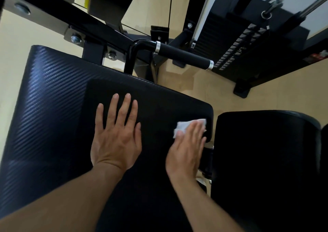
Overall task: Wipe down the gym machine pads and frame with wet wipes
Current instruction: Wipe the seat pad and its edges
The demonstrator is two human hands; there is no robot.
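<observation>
A large black seat pad [58, 98] with a woven sheen on its left part fills the middle of the view. My left hand [116, 135] lies flat on it, fingers spread, holding nothing. My right hand [187, 147] presses a white wet wipe [182, 127] against the pad's right edge; the wipe sticks out past my fingertips. A second black pad [266, 160] stands to the right, across a narrow gap. The black machine frame [53, 21] with bolts runs across the top left.
A black handle bar [182, 54] with chrome rings juts out beyond the pad's far edge. The weight stack [236, 48] with cables and guide rods stands at the top right. Pale wooden floor [266, 91] shows around the machine.
</observation>
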